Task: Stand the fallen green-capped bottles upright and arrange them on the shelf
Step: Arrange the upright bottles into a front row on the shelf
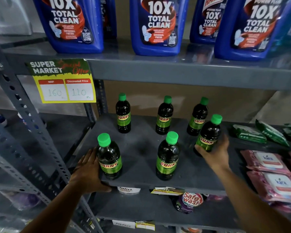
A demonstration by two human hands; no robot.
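Several dark bottles with green caps and green "SUNNY" labels stand upright on the grey shelf [141,148]. Three stand in a back row: left [123,115], middle [164,116], right [197,118]. In front, my left hand [87,170] wraps the front-left bottle [109,158] from its left side, near the shelf's front edge. The front-middle bottle [167,157] stands free. My right hand [215,152] grips the lower body of the front-right bottle [208,135], which leans slightly to the right.
Blue "10X Total Clean" jugs [156,26] fill the shelf above. A yellow price tag [64,83] hangs at the upper left. Green packets [249,134] and pink wipe packs [272,165] lie to the right. A perforated grey upright [29,118] stands left. A purple pouch [189,202] lies below.
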